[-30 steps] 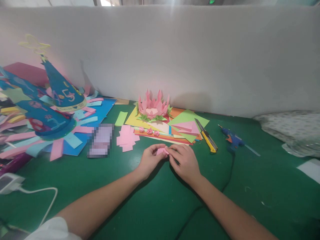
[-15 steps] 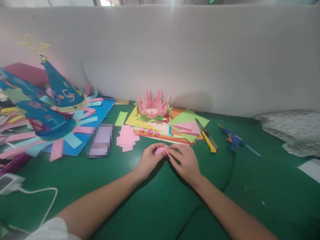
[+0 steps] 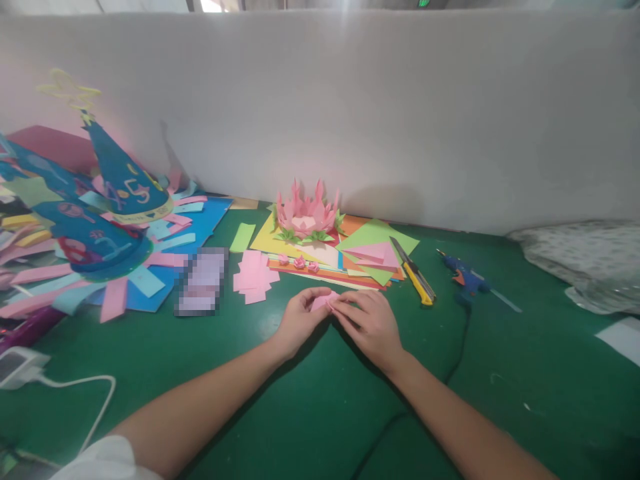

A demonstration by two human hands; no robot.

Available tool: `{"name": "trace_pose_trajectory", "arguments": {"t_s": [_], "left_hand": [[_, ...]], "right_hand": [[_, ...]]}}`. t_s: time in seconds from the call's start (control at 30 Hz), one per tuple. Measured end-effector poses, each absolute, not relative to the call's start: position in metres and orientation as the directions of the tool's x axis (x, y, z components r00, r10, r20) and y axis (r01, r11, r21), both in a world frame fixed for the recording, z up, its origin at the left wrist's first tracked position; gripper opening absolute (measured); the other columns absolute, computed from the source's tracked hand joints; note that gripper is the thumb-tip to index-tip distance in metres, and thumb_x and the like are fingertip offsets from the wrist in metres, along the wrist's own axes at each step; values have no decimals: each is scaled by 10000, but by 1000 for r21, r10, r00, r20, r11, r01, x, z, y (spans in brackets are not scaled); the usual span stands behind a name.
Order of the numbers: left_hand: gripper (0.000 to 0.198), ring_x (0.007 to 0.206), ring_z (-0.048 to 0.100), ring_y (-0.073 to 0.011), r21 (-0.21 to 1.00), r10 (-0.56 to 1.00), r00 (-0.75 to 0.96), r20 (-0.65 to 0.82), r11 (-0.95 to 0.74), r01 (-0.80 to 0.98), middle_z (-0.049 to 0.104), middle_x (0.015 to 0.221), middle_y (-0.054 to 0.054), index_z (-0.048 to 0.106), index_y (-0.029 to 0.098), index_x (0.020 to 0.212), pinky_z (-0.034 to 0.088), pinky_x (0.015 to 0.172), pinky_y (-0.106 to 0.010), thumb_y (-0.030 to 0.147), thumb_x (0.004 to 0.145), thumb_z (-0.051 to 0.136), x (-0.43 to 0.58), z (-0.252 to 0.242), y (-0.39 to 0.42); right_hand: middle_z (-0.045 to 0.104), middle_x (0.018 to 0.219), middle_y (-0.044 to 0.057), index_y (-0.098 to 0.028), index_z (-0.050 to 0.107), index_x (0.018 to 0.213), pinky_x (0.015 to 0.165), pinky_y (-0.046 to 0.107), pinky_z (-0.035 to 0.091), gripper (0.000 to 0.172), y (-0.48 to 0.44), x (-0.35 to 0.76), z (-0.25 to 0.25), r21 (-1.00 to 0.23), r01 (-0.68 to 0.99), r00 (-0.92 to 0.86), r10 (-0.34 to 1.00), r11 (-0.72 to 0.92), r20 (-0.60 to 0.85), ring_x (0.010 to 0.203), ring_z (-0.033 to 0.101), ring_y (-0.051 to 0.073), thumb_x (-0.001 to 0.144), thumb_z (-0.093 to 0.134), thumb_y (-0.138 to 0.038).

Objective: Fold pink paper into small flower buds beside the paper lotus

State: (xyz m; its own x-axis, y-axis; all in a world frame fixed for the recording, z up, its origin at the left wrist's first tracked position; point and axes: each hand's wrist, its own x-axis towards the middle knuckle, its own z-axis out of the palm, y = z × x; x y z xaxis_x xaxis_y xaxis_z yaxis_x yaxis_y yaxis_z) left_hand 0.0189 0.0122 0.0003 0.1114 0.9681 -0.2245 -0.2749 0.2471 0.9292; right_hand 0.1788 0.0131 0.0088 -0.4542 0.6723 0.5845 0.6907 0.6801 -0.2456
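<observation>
Between my two hands, just above the green table (image 3: 280, 413), is a small piece of pink paper (image 3: 320, 302). My left hand (image 3: 300, 320) pinches its left side between thumb and fingers. At its right edge, the fingertips of my right hand (image 3: 367, 323) are closed on the same paper; the exact fold there is partly hidden by the fingers. Beyond my hands lie small pink paper roses (image 3: 299, 262) in a row on coloured sheets. A stack of pink paper pieces (image 3: 254, 277) rests to the left of them.
A pink paper lotus (image 3: 307, 217) stands at the back on coloured paper (image 3: 377, 233). To the right lie a yellow utility knife (image 3: 419, 283) and a blue glue gun (image 3: 467, 277) with its cord. Blue paper party hats (image 3: 127, 180) and a blurred-out phone (image 3: 203, 280) are at left.
My right fingertips have shifted very slightly on the pink paper, and a little more of it shows. Everything else stays where it was.
</observation>
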Motion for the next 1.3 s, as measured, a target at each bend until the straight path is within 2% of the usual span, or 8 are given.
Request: {"name": "trace_pose_trajectory", "arguments": {"t_s": [0.5,1.03,1.2,1.3], "left_hand": [[359,834,625,-164,896,960,141,-242,277,-347,686,912,-77,636,130,928,454,831,-301,209,596,748,18,6,14],[337,717,603,-127,880,953,157,-257,298,-370,685,830,-62,653,115,917,457,770,-280,146,588,719,16,2,16],[310,720,602,-117,841,950,175,-258,310,-443,677,854,-65,650,104,896,456,779,-282,205,613,728,15,5,15],[313,744,609,-132,835,949,181,-257,312,-453,672,856,-70,644,97,885,458,795,-299,234,617,729,15,6,15]], "right_hand": [[647,948,62,-251,658,1018,746,359,433,224,15,180,5,-247,663,-484,657,706,578,863,562,196,843,529,-198],[632,994,83,-215,644,1029,790,354,464,232,15,181,2,-297,613,-506,653,732,564,906,563,199,839,524,-159],[630,1011,85,-224,627,1074,786,356,473,267,14,181,3,-302,604,-510,649,738,565,912,571,200,843,510,-157],[628,991,83,-240,640,1053,775,358,481,264,14,179,4,-352,585,-477,661,731,580,903,575,200,837,511,-161]]}}
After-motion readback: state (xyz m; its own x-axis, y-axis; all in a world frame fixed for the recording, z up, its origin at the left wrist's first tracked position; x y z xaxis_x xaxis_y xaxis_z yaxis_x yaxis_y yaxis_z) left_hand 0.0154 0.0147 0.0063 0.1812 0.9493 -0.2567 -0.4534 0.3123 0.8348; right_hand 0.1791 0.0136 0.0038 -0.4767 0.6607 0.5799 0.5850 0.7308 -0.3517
